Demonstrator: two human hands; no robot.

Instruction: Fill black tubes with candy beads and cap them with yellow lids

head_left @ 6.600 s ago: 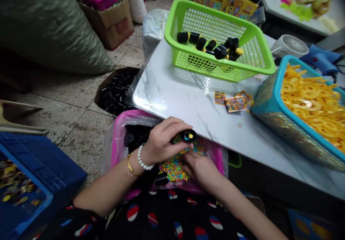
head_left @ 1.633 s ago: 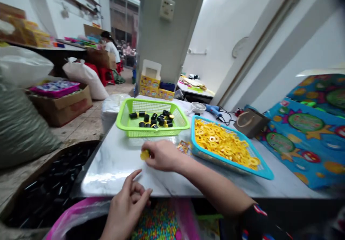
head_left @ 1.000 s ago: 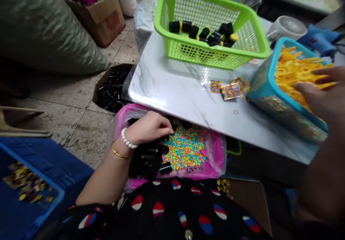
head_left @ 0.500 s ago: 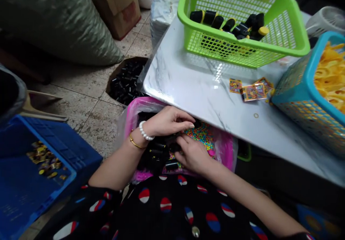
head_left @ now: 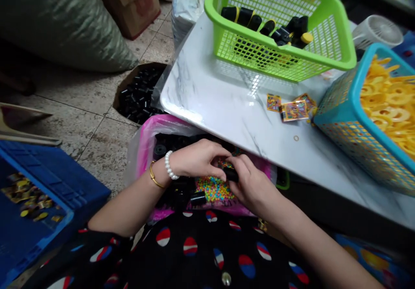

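Note:
My right hand point(head_left: 254, 183) is wrapped round a small black plastic container point(head_left: 231, 175), low over a pink tub point(head_left: 146, 135) lined with clear plastic. From the other side my left hand point(head_left: 202, 160), wearing a pearl bracelet, reaches to the container with thumb and forefinger curved and apart. Its other fingertips are hidden. Tiny coloured balls point(head_left: 212, 189) fill part of the tub below, and some show between the hands. A loose black container point(head_left: 197, 198) lies to the left of the balls, beside more dark pieces partly covered by my left arm.
A white marbled table point(head_left: 207, 94) overhangs the tub. On it stand a green basket point(head_left: 282, 57) with black containers and a blue basket point(head_left: 340, 103) of yellow parts; small printed packets point(head_left: 294, 110) lie between. Black parts point(head_left: 139, 94) and a blue crate point(head_left: 81, 181) are on the left.
My hands have drawn together around the black container, the right one shifting slightly right and up from the balls. More coloured balls are uncovered. The whole view has shifted a little.

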